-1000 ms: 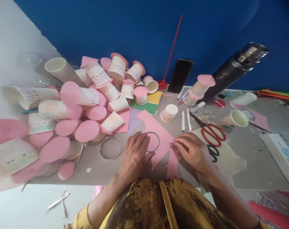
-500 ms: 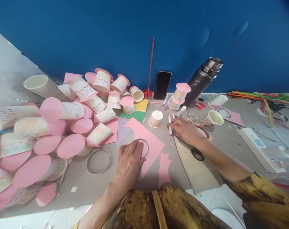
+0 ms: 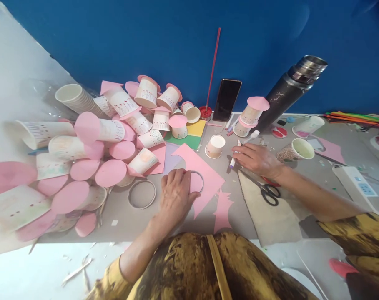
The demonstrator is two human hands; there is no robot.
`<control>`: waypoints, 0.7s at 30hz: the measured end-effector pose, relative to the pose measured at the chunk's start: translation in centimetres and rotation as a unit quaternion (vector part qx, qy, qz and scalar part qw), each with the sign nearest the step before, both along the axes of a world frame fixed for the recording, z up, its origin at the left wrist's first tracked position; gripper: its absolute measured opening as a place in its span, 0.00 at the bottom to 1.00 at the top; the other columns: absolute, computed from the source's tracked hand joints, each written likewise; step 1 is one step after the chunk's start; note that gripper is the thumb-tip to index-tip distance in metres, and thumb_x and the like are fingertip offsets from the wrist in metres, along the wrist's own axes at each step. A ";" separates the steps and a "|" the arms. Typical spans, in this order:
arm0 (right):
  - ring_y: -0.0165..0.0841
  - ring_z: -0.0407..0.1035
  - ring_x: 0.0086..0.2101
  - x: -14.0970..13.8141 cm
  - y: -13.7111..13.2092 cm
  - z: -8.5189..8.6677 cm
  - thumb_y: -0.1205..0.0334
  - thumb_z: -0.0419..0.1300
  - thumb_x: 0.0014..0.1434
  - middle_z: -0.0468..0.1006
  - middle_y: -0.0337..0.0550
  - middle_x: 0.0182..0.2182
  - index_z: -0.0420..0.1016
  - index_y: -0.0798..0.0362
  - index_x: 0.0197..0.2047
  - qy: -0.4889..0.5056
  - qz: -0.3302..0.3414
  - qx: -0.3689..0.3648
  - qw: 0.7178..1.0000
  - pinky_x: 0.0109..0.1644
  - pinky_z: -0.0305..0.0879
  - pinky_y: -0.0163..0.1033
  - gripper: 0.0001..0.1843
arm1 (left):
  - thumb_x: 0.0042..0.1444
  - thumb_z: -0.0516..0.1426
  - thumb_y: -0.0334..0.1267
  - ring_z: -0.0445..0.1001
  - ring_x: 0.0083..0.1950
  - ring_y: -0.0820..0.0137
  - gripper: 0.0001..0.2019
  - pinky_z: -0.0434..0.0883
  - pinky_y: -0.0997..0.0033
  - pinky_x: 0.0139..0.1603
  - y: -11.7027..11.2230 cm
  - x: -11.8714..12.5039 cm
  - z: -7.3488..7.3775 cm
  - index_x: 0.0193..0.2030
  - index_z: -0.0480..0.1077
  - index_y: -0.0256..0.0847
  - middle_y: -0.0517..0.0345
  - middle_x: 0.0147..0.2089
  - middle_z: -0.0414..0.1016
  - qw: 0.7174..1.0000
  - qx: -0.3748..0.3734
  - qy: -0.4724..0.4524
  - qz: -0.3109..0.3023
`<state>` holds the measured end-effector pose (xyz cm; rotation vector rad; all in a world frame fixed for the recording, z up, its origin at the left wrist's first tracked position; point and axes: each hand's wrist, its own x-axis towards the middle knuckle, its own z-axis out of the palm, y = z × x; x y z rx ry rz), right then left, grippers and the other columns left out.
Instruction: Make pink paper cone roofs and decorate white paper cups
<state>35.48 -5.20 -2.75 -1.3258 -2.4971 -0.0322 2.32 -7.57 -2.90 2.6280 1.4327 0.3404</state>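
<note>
My left hand (image 3: 176, 192) presses a grey ring (image 3: 202, 180) flat against a pink sheet of paper (image 3: 210, 168). The fingers and thumb cover the ring's left side. My right hand (image 3: 254, 158) has its fingertips closed over the middle of a white marker (image 3: 232, 162) with a purple end, low over the table. Behind that wrist lie black-handled scissors (image 3: 269, 193) on a beige cloth (image 3: 264, 214). A pink scrap with a jagged edge (image 3: 223, 212) lies below the sheet, and a second grey ring (image 3: 142, 194) is left of my left hand.
Paper cups with pink discs (image 3: 111, 173) crowd the left side. A small cup (image 3: 214, 146) stands between my hands. Farther back are a phone (image 3: 227, 100), a stacked cup figure (image 3: 252, 112) and a dark flask (image 3: 286, 98). A power strip (image 3: 358, 185) is at right.
The view has shifted, so things on the table appear farther right. My right fingers have moved onto the marker, which now tilts. My left hand still presses the ring on the pink sheet.
</note>
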 end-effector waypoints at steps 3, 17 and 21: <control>0.40 0.78 0.43 -1.4 -1.7 1.1 0.66 0.61 0.65 0.85 0.45 0.44 0.77 0.48 0.46 0.174 -0.058 0.080 0.980 0.48 0.76 0.47 0.08 | 0.53 0.70 0.44 0.70 0.56 0.50 0.24 0.66 0.49 0.53 -0.1 0.3 0.4 0.54 0.71 0.38 0.45 0.55 0.76 0.999 -0.038 0.025 0.013; 0.32 0.74 0.27 -11.1 -3.0 2.7 0.55 0.61 0.66 0.76 0.37 0.28 0.73 0.49 0.41 0.490 -0.189 -0.069 0.848 0.32 0.71 0.37 0.07 | 0.53 0.70 0.43 0.74 0.49 0.54 0.18 0.68 0.53 0.44 -1.4 0.6 -0.4 0.46 0.71 0.40 0.47 0.54 0.78 0.999 -0.002 0.021 0.027; 0.29 0.71 0.26 -12.8 -1.4 2.3 0.54 0.60 0.67 0.80 0.41 0.33 0.76 0.51 0.41 0.431 -0.161 -0.103 0.882 0.27 0.67 0.34 0.10 | 0.52 0.71 0.41 0.75 0.45 0.55 0.16 0.70 0.55 0.39 -1.8 0.7 -0.6 0.43 0.72 0.38 0.44 0.55 0.78 0.999 0.013 0.034 0.020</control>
